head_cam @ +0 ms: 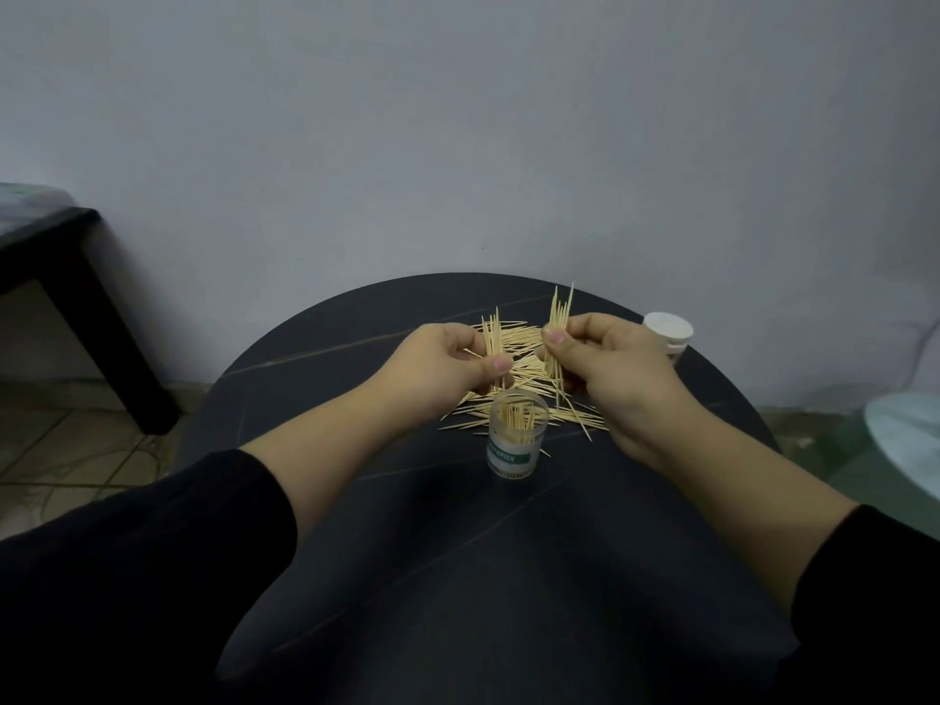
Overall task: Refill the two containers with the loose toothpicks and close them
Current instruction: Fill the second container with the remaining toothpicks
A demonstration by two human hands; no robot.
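A clear toothpick container (pixel 515 440) with a green label stands open on the round dark table (pixel 458 541), several toothpicks upright inside it. Behind it lies a scattered pile of loose toothpicks (pixel 524 371). My left hand (pixel 437 363) pinches an upright bundle of toothpicks just above and behind the container. My right hand (pixel 610 368) pinches another upright bundle, its tips pointing up. At the table's far right sits a white lidded container (pixel 667 334), partly hidden behind my right hand.
The table stands against a pale wall. A black table leg (pixel 101 318) and tiled floor are to the left. A pale round object (pixel 905 429) sits low on the right, past the table's edge.
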